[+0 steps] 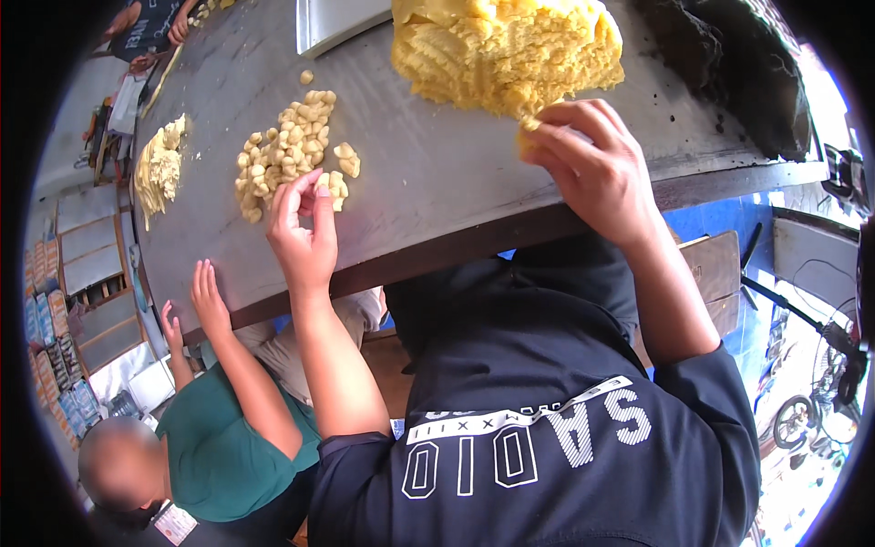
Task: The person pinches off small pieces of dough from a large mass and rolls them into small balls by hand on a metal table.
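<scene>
My left hand (301, 228) is at the front of a pile of small pale dough pieces (283, 137), its fingers curled toward the thumb; whether a piece is between them I cannot make out. My right hand (588, 164) pinches a bit of yellow dough (527, 137) at the front edge of a large rough yellow dough mass (501, 50). A few dough pieces (346, 159) lie apart from the pile. All of this rests on a grey metal table (401, 173).
A second dough heap (159, 164) lies left, a metal tray (310, 36) behind, dark material (729, 73) back right. A co-worker in green (228, 438) sits at my left, hands by the table edge; another person (146, 32) is far left. A bicycle (793, 419) stands at right.
</scene>
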